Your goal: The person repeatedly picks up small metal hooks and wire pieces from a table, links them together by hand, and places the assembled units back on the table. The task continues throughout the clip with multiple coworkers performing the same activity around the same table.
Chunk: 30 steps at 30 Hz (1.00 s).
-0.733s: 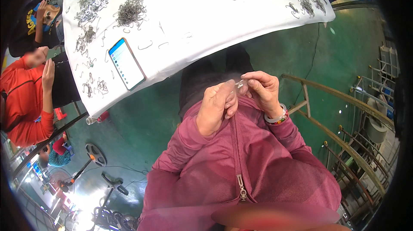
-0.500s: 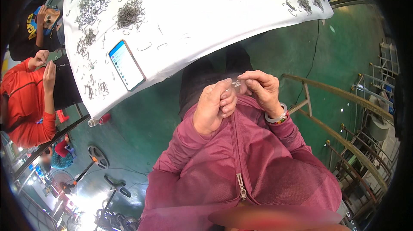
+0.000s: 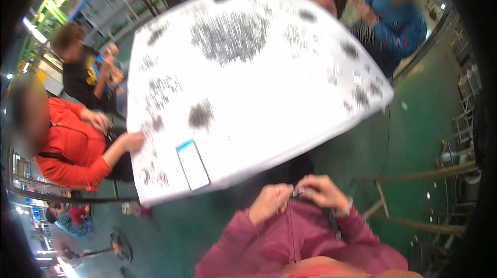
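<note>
Close to my body, below the table's near edge, my left hand [image 3: 270,203] and my right hand [image 3: 323,192] are held up with their fingers pinched toward each other. Between the fingertips shows a small metal piece [image 3: 297,193], gripped from both sides; motion blur hides its exact shape. The white-covered table [image 3: 290,117] bears a large spread of small metal pieces [image 3: 230,35] and a dark, tangled heap of bent wire pieces [image 3: 201,114]. A phone with its screen lit [image 3: 192,165] lies at the near left edge.
A co-worker in a red jacket [image 3: 75,148] reaches onto the table's left side. Others sit around it, one in a blue patterned top [image 3: 398,24] at the far right. A wooden-railed frame [image 3: 414,175] stands to my right, a fan [image 3: 120,246] at lower left.
The view has tilted up, so the whole table and more people show, and my hands sit lower in it. Both hands still hold the small piece. The red-jacketed co-worker's hand now reaches the table.
</note>
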{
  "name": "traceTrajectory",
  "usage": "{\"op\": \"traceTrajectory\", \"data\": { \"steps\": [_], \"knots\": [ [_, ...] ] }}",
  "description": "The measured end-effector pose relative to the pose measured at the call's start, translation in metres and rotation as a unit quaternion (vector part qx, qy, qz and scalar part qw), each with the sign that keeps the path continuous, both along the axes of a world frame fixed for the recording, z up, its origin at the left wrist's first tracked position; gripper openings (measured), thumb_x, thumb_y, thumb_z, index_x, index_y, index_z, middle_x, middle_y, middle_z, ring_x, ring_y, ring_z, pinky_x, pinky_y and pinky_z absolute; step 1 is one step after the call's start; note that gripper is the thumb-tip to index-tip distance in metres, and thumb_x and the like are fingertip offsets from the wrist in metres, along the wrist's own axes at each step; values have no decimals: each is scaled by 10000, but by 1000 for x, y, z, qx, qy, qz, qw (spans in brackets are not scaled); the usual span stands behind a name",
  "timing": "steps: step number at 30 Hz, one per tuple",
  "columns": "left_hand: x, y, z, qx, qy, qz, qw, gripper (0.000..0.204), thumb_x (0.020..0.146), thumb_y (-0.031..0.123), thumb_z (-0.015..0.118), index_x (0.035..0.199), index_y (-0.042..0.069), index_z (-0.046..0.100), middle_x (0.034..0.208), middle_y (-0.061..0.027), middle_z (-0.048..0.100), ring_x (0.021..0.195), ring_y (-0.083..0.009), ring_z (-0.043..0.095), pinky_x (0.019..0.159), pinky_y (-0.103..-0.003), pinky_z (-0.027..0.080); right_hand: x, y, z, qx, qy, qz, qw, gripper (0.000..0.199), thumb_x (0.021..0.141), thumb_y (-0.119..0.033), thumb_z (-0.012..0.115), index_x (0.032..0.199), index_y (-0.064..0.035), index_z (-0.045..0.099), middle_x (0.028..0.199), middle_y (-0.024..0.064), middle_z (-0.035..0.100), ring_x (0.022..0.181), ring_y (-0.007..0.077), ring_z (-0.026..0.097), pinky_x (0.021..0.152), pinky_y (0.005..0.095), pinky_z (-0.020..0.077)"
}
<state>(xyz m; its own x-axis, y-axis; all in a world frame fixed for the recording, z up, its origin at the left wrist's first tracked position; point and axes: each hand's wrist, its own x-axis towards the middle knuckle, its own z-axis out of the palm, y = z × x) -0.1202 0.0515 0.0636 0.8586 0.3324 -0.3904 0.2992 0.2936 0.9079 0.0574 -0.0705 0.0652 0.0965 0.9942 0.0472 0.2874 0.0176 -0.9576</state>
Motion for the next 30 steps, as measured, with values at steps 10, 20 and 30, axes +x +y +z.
{"op": "traceTrajectory", "data": {
  "steps": [10,20,30],
  "knots": [
    [23,13,5,408,-85,81,905,269,972,316,539,965,50,573,789,-67,607,698,-213,624,613,-307,480,-9,7,-8,-5,92,-124,988,64,917,-44,576,966,-10,601,649,29,585,595,81,554,561,233,451],
    [34,26,24,601,-127,-96,784,181,918,246,584,910,65,579,833,-86,571,780,-262,603,631,-373,499,-3,12,-1,-66,464,-123,875,145,935,-171,592,920,-30,563,631,-8,500,513,52,421,462,194,315],
    [37,27,-3,520,-146,-65,839,95,897,113,541,917,60,618,804,-155,594,756,-335,620,650,-391,488,-2,17,-7,-63,406,-114,904,185,986,-262,507,976,-80,535,655,-19,494,510,44,407,460,190,331]
  ]
}}
